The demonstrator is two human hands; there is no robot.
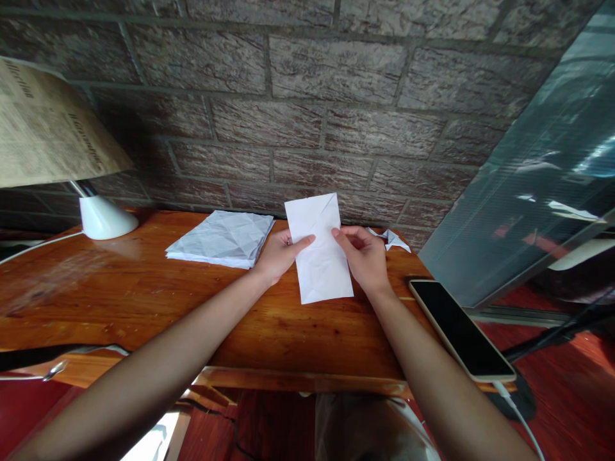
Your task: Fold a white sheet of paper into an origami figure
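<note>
Sheet [321, 272]: matt paper. Table [293, 339]: glossy wood. Wall [336, 70]: rough brick. Lamp base [106, 219]: smooth.

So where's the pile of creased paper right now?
In the head view, the pile of creased paper lies left of centre on the wooden table, near the brick wall, between the white lamp base and the left hand.

I am holding white paper [323, 272], faintly marked with creases, and am seeing a pale grey-white stack [223, 234] crisscrossed with fold lines and an orange-brown desk [288, 339] streaked with grain and dark knots. I am facing a grey-brown wall [336, 67] patterned in bricks with grey joints, while a beige shade [43, 137] is showing dark lettering and its base [103, 221] is showing white. A phone [461, 330] is showing black within a cream rim, its cable [516, 408] white.
</note>
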